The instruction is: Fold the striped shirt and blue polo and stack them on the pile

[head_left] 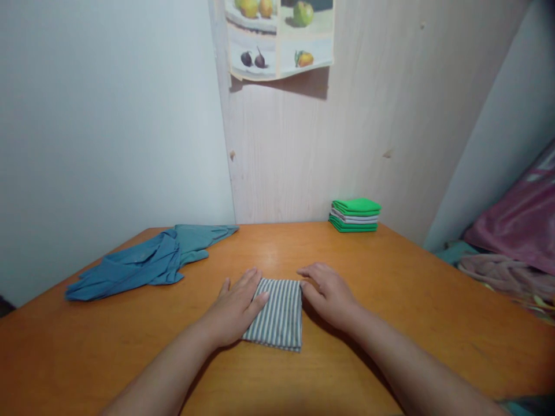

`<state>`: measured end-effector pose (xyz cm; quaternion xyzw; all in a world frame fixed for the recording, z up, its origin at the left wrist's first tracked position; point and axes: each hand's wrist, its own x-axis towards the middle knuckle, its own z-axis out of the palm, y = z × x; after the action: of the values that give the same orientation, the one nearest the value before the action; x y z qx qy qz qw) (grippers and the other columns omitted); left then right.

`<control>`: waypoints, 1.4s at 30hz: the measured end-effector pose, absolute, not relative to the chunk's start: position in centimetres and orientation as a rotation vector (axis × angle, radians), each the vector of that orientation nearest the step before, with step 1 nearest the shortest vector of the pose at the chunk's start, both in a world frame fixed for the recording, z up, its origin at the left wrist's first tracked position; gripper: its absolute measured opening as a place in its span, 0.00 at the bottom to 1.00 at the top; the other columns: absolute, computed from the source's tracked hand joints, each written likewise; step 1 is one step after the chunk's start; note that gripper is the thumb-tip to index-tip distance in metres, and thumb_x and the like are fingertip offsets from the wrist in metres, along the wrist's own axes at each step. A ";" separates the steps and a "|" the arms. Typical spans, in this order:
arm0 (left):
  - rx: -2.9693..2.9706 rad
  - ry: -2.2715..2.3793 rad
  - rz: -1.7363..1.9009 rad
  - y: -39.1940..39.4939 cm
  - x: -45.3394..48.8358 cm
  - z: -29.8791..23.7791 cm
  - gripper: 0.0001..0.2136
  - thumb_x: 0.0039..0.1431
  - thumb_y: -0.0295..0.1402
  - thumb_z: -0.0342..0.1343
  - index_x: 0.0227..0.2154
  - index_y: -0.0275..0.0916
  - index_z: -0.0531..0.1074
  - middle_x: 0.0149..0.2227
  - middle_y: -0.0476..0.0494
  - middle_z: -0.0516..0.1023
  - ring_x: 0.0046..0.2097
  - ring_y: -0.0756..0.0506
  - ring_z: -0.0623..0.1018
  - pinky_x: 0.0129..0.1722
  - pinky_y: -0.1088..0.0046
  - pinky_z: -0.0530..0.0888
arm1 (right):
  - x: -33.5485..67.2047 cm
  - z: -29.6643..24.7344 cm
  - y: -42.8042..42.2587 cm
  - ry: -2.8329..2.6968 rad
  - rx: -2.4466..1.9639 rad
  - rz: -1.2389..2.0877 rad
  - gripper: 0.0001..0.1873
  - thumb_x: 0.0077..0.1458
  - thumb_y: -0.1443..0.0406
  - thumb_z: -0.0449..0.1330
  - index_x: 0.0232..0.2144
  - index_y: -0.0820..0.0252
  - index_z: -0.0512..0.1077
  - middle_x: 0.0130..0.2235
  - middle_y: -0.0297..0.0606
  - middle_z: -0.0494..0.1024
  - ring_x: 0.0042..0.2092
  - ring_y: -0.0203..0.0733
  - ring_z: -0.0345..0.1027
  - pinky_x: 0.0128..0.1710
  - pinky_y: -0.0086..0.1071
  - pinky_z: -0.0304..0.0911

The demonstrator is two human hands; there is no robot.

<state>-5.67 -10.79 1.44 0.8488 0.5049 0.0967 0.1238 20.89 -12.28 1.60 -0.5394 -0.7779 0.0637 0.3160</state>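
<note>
Far left: plain pale wall (108,115), running down to the edge of the orange-brown surface (269,251). Blue clothes (139,263) lie crumpled on the left part of the surface – darker blue toward the front, a greener blue toward the back, one narrow end pointing right.

Next, left hand (236,312): palm down, spread flat, not gripping. It covers the left edge of the striped cloth (281,315), thumb out over the top, other fingers pointing away from the person. Bare forearm comes in from the bottom edge.

Striped cloth sits mid-surface, between the two hands, lying flat and folded into a small, roughly square shape. Stripes grey-blue and white, running front to back; layers show along the near edge.

Behind, a picture sheet (281,43) hangs on the wood-grain wall (277,150) – painted fruit, lower edge curling, top cut off by the view.

Right hand (332,293): open, loosely curved, thumb at the cloth's far right corner, index finger stretched leftward just beyond it. Contact at the thumb tip hard to tell.

Back right: stack of folded cloths (355,215), green above and below, whitish between. Far right, beside the surface: shiny pink fabric (515,214) and a bunched greyish-pink textile (505,273).
</note>
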 end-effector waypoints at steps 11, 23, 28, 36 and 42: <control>2.482 1.465 0.292 -11.1 -5.2 1.9 0.35 0.68 0.57 0.30 0.70 0.42 0.47 0.72 0.39 0.45 0.72 0.38 0.46 0.67 0.45 0.44 | 17.2 2.1 -17.2 -2.472 -1.335 0.156 0.40 0.63 0.44 0.49 0.70 0.56 0.52 0.70 0.48 0.52 0.72 0.59 0.37 0.67 0.63 0.22; 2.476 1.453 0.362 -11.1 -5.2 1.7 0.35 0.67 0.57 0.30 0.70 0.42 0.47 0.72 0.39 0.46 0.72 0.39 0.46 0.68 0.45 0.41 | 19.3 0.5 -17.7 -2.288 -1.432 0.212 0.35 0.66 0.46 0.47 0.69 0.54 0.54 0.70 0.43 0.52 0.72 0.53 0.39 0.69 0.60 0.36; 2.389 1.489 0.473 -10.9 -5.8 2.8 0.34 0.68 0.56 0.28 0.68 0.44 0.53 0.72 0.41 0.49 0.72 0.39 0.46 0.67 0.42 0.40 | 22.1 -1.0 -19.0 -2.014 -1.459 0.208 0.29 0.66 0.50 0.49 0.62 0.57 0.66 0.66 0.46 0.64 0.68 0.52 0.53 0.67 0.54 0.52; 2.449 1.426 0.673 -12.0 -5.9 4.4 0.31 0.71 0.51 0.28 0.68 0.40 0.56 0.70 0.42 0.54 0.71 0.43 0.51 0.69 0.56 0.46 | 23.7 -2.1 -20.8 -1.974 -1.460 0.293 0.22 0.64 0.51 0.52 0.51 0.54 0.75 0.57 0.45 0.75 0.59 0.51 0.67 0.62 0.51 0.62; 2.623 1.389 0.420 -13.3 -4.7 3.5 0.33 0.70 0.52 0.29 0.69 0.37 0.52 0.72 0.39 0.47 0.72 0.41 0.45 0.69 0.52 0.41 | 22.4 -2.4 -20.9 -1.989 -1.430 0.296 0.20 0.64 0.53 0.53 0.50 0.54 0.75 0.56 0.44 0.76 0.58 0.50 0.68 0.61 0.49 0.63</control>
<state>-4.66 -13.28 3.48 0.8727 0.4622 0.1398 0.0720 22.42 -20.91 -2.37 -0.5469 -0.7608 0.1133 0.3305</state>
